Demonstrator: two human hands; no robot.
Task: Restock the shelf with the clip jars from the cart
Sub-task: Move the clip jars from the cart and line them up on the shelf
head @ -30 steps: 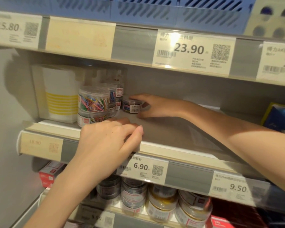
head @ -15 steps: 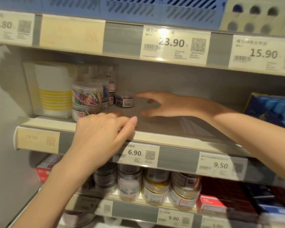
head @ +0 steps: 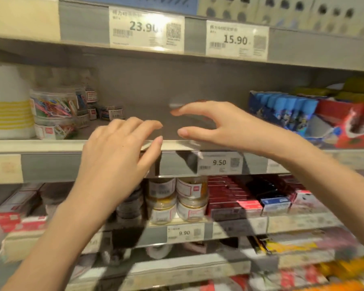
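Clear clip jars (head: pixel 53 106) full of coloured clips stand stacked at the left of the middle shelf (head: pixel 176 144). A small clip jar (head: pixel 112 112) stands alone just to their right. My left hand (head: pixel 118 148) hovers at the shelf's front edge with relaxed, spread fingers and holds nothing. My right hand (head: pixel 206 124) is over the bare shelf floor, thumb and fingers apart, empty. Both hands are well to the right of the jars and touch none of them. The view is blurred by motion.
A white and yellow container (head: pixel 8 106) stands left of the jars. Blue and red boxes (head: pixel 302 114) fill the shelf's right end. Below are more jars (head: pixel 176 202), red boxes (head: pixel 235 196) and price tags (head: pixel 218 163).
My right hand has let go of the small jar and drawn back to the right and toward me. The camera has swung right, so the jars now sit farther left.
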